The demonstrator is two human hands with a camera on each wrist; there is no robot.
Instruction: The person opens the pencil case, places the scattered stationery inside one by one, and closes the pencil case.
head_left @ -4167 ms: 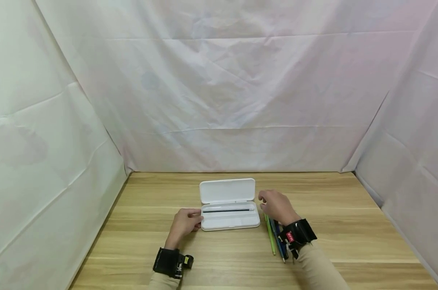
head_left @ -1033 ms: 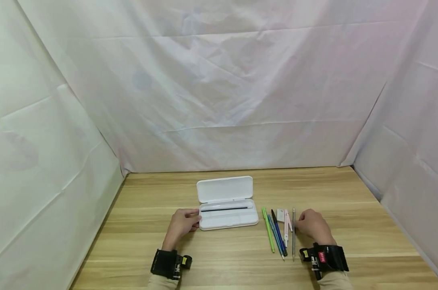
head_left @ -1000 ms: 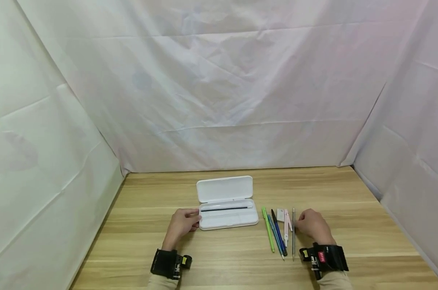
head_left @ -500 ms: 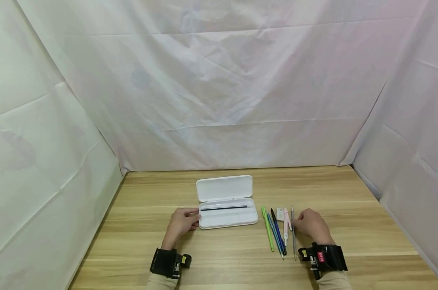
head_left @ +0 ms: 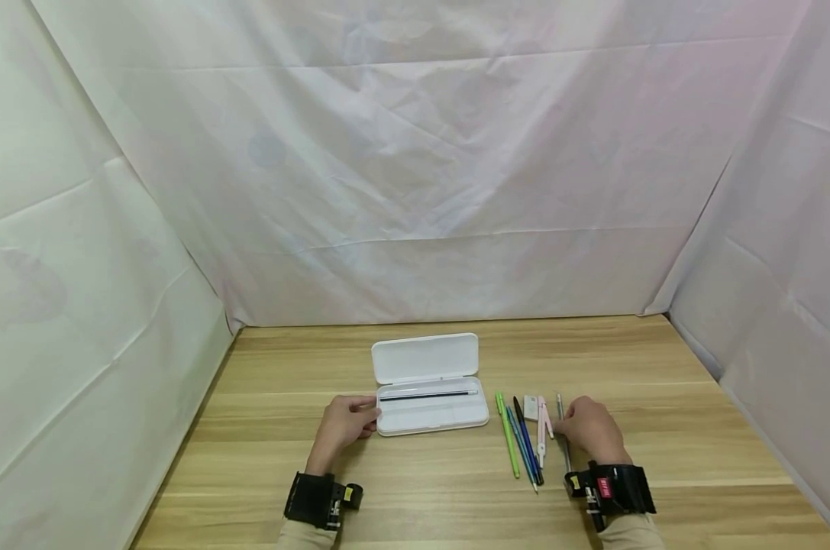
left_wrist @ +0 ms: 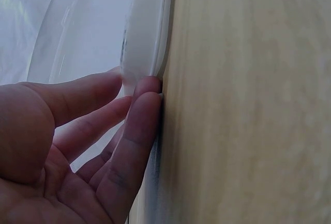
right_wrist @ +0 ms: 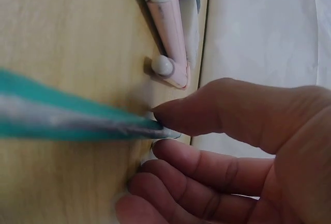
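Observation:
An open white pencil case (head_left: 428,416) lies on the wooden table (head_left: 415,496) with a black pen (head_left: 428,396) in its tray. My left hand (head_left: 368,416) rests against the case's left end; in the left wrist view its straight fingers (left_wrist: 147,87) touch the case's white edge (left_wrist: 150,32). To the right lies a row of pens: green (head_left: 507,437), blue (head_left: 527,439) and pink (head_left: 541,428). My right hand (head_left: 567,424) pinches a grey-green pencil (head_left: 561,416) beside them. In the right wrist view, thumb and forefinger (right_wrist: 207,113) hold the blurred pencil (right_wrist: 77,115) near the pink pen (right_wrist: 168,32).
A small white eraser (head_left: 530,407) lies at the far end of the pen row. White cloth walls (head_left: 415,191) close in the table at the back and on both sides. Bare wood stretches in front of the case and to the right of my right hand.
My right hand went from the case to the right end of the pen row and took hold of the grey-green pencil, which has now swung slightly askew. The left hand has stayed on the case.

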